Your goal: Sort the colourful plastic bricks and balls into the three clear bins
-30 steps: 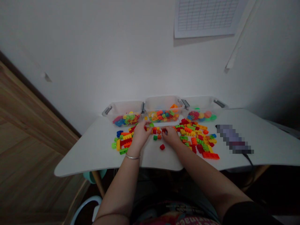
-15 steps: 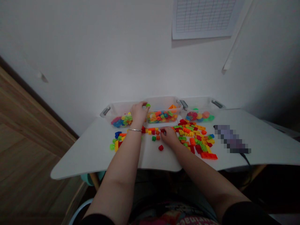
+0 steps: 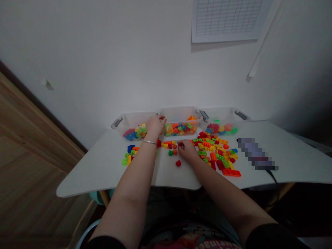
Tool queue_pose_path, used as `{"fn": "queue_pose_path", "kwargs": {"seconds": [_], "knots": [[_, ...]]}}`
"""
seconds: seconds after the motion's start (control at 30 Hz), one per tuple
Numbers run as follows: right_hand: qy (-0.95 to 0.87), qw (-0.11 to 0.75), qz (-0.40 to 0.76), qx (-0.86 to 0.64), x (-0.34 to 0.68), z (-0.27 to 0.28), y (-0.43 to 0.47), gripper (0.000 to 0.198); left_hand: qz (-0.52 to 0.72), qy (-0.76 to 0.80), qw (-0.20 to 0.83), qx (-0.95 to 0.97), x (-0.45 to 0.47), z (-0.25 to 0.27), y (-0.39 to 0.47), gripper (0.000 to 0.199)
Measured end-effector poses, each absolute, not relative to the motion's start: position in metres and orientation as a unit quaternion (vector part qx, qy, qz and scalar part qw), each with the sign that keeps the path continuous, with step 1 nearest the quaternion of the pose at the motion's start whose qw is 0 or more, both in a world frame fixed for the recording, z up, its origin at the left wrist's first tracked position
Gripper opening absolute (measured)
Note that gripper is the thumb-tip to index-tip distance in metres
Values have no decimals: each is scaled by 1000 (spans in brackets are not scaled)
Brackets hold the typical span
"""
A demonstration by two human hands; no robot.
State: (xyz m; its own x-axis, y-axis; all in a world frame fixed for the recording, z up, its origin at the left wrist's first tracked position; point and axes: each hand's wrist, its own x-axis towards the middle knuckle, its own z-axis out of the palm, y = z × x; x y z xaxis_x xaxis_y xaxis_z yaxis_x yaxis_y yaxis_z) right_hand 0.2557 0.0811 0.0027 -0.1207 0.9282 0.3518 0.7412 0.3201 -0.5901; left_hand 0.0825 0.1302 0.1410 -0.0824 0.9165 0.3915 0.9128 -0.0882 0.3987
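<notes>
My left hand point(image 3: 156, 124) reaches over the left front rim of the middle clear bin point(image 3: 178, 114). Its thumb and fingers are a little apart, and I see nothing between them. Mixed small toy bricks point(image 3: 181, 129) fill the lower part of that bin. My right hand point(image 3: 188, 151) rests low on the table, its fingers curled around a dark red toy brick point(image 3: 181, 146) that is mostly hidden. Close by lie a green brick point(image 3: 170, 153) and small orange bricks point(image 3: 175, 151). Nearer to me lies a single red brick point(image 3: 178, 163).
A left bin point(image 3: 140, 117) and a right bin point(image 3: 223, 112) hold more coloured pieces. Loose bricks point(image 3: 212, 148) spread right of my right hand; others point(image 3: 129, 159) lie left of my left forearm. A pixelated device point(image 3: 256, 154) with a cable lies on the white table point(image 3: 85, 176).
The light green piece at my left fingertips is gone from view, and those fingers have loosened over the middle bin. My right hand has hardly moved.
</notes>
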Motion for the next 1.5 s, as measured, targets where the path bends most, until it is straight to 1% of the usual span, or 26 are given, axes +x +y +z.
{"fn": "queue_pose_path", "kwargs": {"seconds": [0.2,0.27,0.37,0.43,0.53,0.63,0.77,0.9,1.13,1.27,1.43,1.5], "knots": [[-733,339,141,-573,255,3,81,27,409,584,-57,698,76,125,89,33],[-733,342,138,-571,254,2,81,27,412,592,-55,690,73,111,69,33],[-733,345,135,-570,254,1,81,26,355,627,-49,691,69,89,40,32],[-733,344,136,-571,254,1,81,26,302,651,-66,693,62,78,26,33],[-732,343,139,-572,254,2,80,26,231,696,-111,671,46,66,11,41],[-732,344,133,-573,254,2,79,27,190,755,-142,611,25,57,3,50],[-736,337,131,-572,254,3,78,28,167,811,-112,549,6,47,2,59],[-736,336,133,-572,255,5,77,28,154,826,-79,537,4,41,6,63],[-738,346,130,-564,256,4,77,28,138,817,-75,555,14,39,9,57],[-737,344,132,-567,255,4,77,29,150,816,-64,555,22,38,11,58],[-739,337,128,-569,255,3,79,28,181,830,12,528,38,37,17,57],[-739,341,125,-567,254,1,79,28,196,827,25,526,45,36,17,54]]}}
